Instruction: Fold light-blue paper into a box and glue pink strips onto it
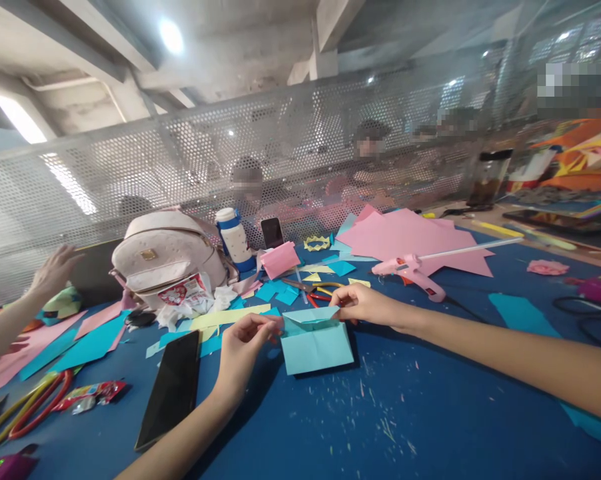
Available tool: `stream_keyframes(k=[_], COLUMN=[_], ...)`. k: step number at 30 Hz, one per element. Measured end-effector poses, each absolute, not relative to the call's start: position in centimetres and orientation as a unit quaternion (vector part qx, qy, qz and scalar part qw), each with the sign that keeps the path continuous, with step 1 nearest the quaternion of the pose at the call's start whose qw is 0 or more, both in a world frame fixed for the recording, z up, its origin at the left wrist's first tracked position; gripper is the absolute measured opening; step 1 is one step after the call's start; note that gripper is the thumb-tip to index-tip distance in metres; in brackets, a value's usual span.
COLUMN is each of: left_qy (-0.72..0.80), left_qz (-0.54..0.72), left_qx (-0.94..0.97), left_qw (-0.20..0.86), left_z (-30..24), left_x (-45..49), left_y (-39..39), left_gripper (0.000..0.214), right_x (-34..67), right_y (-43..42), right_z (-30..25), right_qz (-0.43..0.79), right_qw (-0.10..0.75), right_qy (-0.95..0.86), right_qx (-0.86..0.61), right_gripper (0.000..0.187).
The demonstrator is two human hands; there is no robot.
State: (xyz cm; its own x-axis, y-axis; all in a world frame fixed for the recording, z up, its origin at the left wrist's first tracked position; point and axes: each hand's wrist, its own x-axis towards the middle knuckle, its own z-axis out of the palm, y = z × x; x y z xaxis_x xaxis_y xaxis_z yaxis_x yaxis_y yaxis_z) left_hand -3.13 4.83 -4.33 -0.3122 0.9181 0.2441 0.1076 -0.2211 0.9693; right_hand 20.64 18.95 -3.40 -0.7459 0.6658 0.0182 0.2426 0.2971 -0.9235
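Observation:
A light-blue folded sheet of paper [318, 350] stands at the middle of the blue table, its upper flap lifted and tilted. My left hand [245, 347] pinches its left edge near the fold between thumb and fingers. At the upper right corner of the flap, my right hand [353, 301] grips the paper, its fingers closed. Just beyond the paper lie orange-and-black-handled scissors [313, 291] and scraps of blue paper [278, 291]. A black phone [173, 383] lies beside my left forearm.
A pale backpack [168, 257] and a white-and-blue bottle [234, 240] stand at the back. Right of them are a large pink paper [405, 233] and a pink glue gun [413, 272]. Another person's hand [53, 270] reaches in at left, near red-and-yellow-handled scissors [40, 403].

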Motion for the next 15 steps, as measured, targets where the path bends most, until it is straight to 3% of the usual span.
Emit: stream_keyframes(k=[2,6,11,15], left_qy=[0.525,0.509,0.515,0.508], left_qz=[0.612,0.613,0.609,0.616], left_qx=[0.488,0.490,0.494,0.493], left_qw=[0.336,0.354,0.346,0.346], left_z=[-4.40,-4.61,-4.77,-4.85], left_x=[-3.10,-3.08,-2.95,-2.84], left_y=[4.79,4.71,4.94,5.20], left_gripper=[0.025,0.051,0.020,0.017], right_x=[20.67,20.73,20.57,20.26], right_y=[18.99,19.14,18.82,18.15], right_z=[-3.53,-3.82,-3.76,-3.50], right_qz=[0.515,0.513,0.515,0.519], right_qw=[0.208,0.212,0.219,0.224], right_qy=[-0.779,-0.780,-0.778,-0.778], right_qx=[-0.291,-0.291,-0.286,-0.273], right_gripper=[0.023,0.020,0.015,0.018])
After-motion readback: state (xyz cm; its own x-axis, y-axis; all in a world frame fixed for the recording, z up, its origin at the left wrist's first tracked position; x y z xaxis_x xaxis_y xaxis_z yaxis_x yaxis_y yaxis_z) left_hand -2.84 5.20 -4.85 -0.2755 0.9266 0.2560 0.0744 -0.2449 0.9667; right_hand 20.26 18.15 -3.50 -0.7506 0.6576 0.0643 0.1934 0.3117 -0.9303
